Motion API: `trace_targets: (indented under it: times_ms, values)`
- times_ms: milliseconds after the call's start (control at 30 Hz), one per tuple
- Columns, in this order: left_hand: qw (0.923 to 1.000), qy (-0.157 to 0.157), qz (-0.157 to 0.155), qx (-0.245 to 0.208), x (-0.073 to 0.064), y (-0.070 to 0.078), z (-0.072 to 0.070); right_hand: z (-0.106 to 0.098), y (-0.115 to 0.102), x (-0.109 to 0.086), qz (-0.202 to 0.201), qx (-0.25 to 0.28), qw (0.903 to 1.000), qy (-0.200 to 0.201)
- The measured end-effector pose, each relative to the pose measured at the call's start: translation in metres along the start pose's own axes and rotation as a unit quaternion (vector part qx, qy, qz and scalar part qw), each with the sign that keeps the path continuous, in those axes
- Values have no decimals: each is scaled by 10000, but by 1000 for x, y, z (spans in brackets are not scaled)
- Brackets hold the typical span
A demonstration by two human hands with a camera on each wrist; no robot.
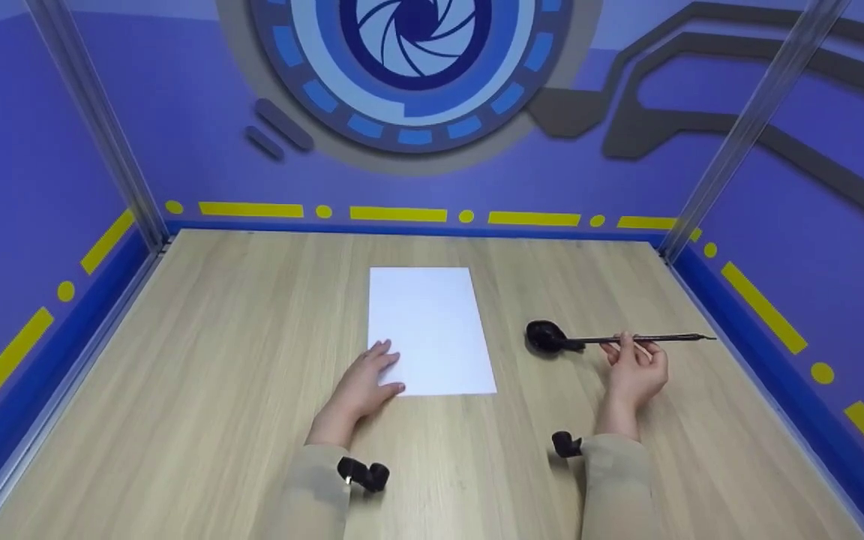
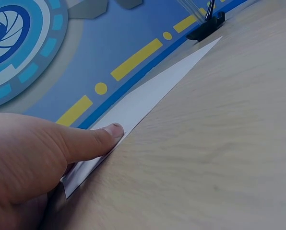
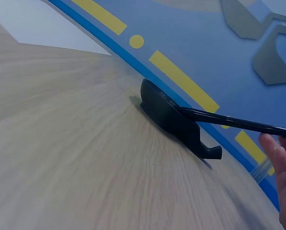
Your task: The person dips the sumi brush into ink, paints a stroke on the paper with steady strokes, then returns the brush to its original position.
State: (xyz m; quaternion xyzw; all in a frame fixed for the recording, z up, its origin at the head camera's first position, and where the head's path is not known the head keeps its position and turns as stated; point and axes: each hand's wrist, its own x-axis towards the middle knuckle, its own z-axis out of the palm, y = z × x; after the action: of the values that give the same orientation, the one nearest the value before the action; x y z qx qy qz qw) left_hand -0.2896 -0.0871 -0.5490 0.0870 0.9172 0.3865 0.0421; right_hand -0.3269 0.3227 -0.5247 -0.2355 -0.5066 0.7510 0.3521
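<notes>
A white sheet of paper [image 1: 432, 322] lies on the table. My left hand [image 1: 364, 382] rests on its near left corner, the thumb at the near edge and the fingers on the left side. In the left wrist view the thumb [image 2: 102, 139] lies on the paper [image 2: 148, 96]. My right hand [image 1: 636, 373] pinches a slim black calligraphy brush [image 1: 661, 338] by its handle, between thumb and fingers. The brush [image 3: 244, 123] slants down into a small black ink dish [image 3: 169, 117], which hides its bristles. The dish [image 1: 546, 337] stands right of the paper.
A wooden table top [image 1: 237, 337] spreads beneath everything. Blue printed walls [image 1: 417, 191] rise behind it and at both sides, with metal posts [image 1: 106, 127] at the corners. Black wrist cameras [image 1: 363, 475] sit on both sleeves.
</notes>
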Motion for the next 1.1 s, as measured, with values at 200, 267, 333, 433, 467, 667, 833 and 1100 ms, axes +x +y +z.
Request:
trace_targets:
  times_ms: [200, 267, 333, 433, 467, 667, 833, 1100]
  values:
    - [10000, 17, 56, -5, 1, -1, 0, -1, 2, 0, -181, -213, 9996, -107]
    - [10000, 31, 75, -7, 2, -2, 0, -1, 0, -1, -245, -253, 9992, -184]
    - [10000, 18, 37, -17, 2, -2, 0, -1, -2, -2, -283, -211, 9990, -286]
    - [10000, 13, 24, -13, 2, -2, 0, -2, -9, -5, -327, -122, 9983, -473]
    - [10000, 8, 10, -21, 2, -1, 0, -2, -12, -7, -349, -116, 9979, -530]
    - [10000, 20, -14, -39, 1, 1, 0, -1, -24, -11, -485, 16, 9963, -713]
    - [10000, 40, -27, -24, 0, 2, 0, 0, -23, -6, -712, 41, 9951, -681]
    - [10000, 41, 3, -24, 1, 0, 1, 3, -17, -6, -748, 238, 9940, -763]
